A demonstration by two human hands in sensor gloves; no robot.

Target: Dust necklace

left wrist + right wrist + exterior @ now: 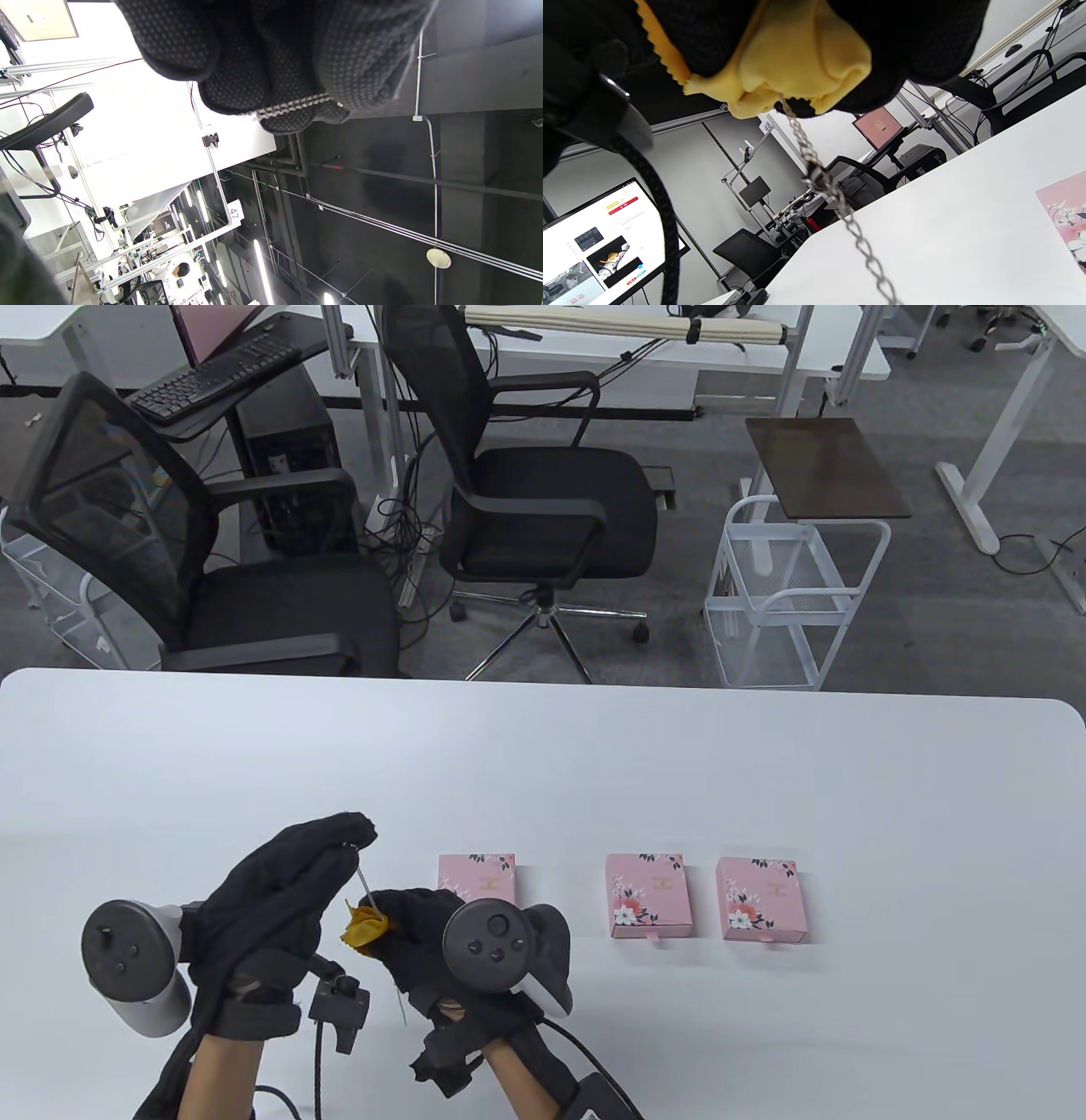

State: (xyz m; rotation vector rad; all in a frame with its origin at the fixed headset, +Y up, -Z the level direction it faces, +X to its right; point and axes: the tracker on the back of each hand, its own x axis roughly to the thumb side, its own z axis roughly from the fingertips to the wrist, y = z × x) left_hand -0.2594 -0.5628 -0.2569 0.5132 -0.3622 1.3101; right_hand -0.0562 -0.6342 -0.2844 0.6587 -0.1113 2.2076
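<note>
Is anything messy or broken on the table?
Nothing stands out. Three pink boxes lie flat in a row, closed and undamaged. The left hand pinches the necklace chain while the right hand holds a yellow cloth round it.

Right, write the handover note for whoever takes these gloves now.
Left hand: raised, fingertips pinching one end of the chain.
Right hand: gripping the yellow cloth folded round the chain.
Chain is taut between the hands above the table; another length hangs below the cloth.
Three pink boxes lie shut to the right.
Dusting under way; how much of the chain is wiped cannot be told.
</note>
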